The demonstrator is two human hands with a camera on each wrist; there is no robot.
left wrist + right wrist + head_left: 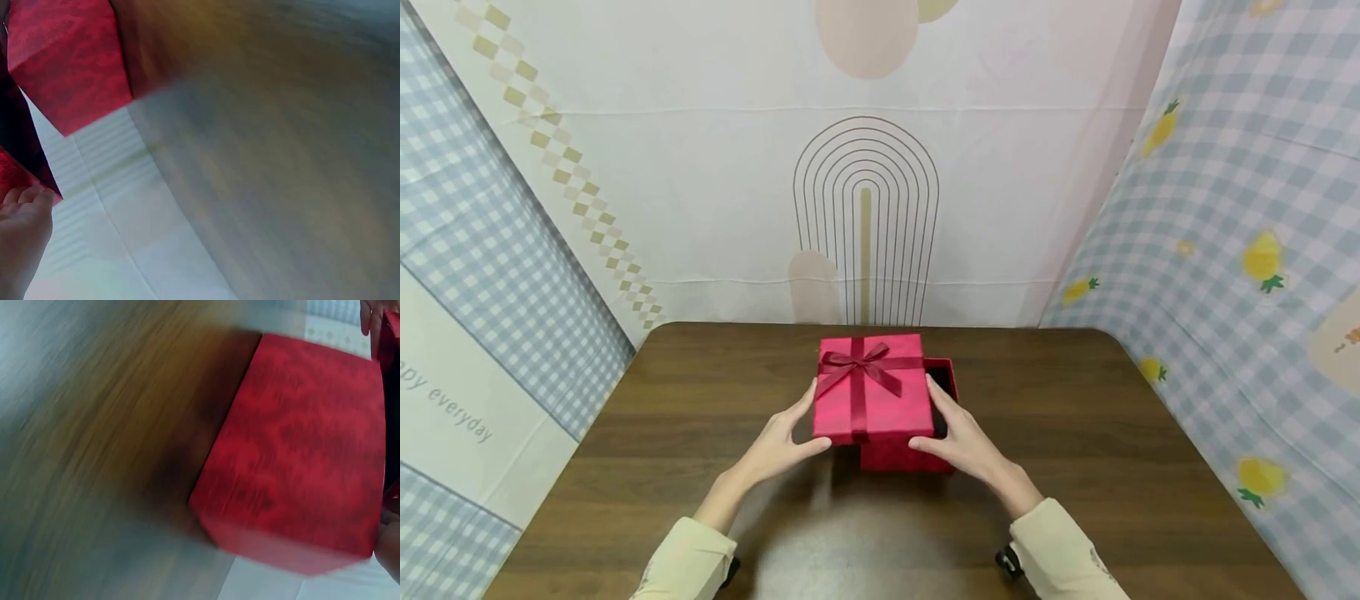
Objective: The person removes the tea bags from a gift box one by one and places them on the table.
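A red gift-box lid point(880, 408) with a dark red ribbon and bow is held between both hands, above and to the left of its box. The red box point(906, 457) stands on the table, and part of its dark inside shows at the right. My left hand point(782, 442) grips the lid's left edge, thumb at the front corner. On the opposite edge my right hand point(958, 437) grips the lid, its thumb also at the front. In the left wrist view the left hand point(28, 225) holds the lid's rim, apart from the box point(75, 69). The right wrist view shows the box's patterned side point(300, 444).
The brown wooden table point(700, 375) has rounded far corners. Behind it hangs a white cloth point(722, 183) with an arch print. Blue checked cloths hang at the left and right, the right one point(1210, 200) with yellow fruit prints.
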